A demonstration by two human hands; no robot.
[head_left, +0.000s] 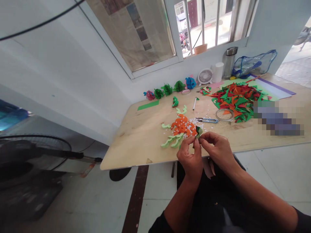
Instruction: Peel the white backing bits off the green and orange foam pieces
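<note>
Both hands meet at the near edge of the table around a small green folded paper piece. My left hand pinches its lower left side between thumb and finger. From the right, my right hand pinches its other side. Just beyond my fingers lies a pile of wavy orange paper cutouts, with light green wavy strips around it. Small white bits of paper are scattered over and beside this pile. Blue-handled thread snips rest behind my hands.
A big heap of red, orange and green paper scraps covers the right side, with a tape roll by it. Along the wall stand finished paper figures, a small white fan and a bottle. A marker lies mid-table.
</note>
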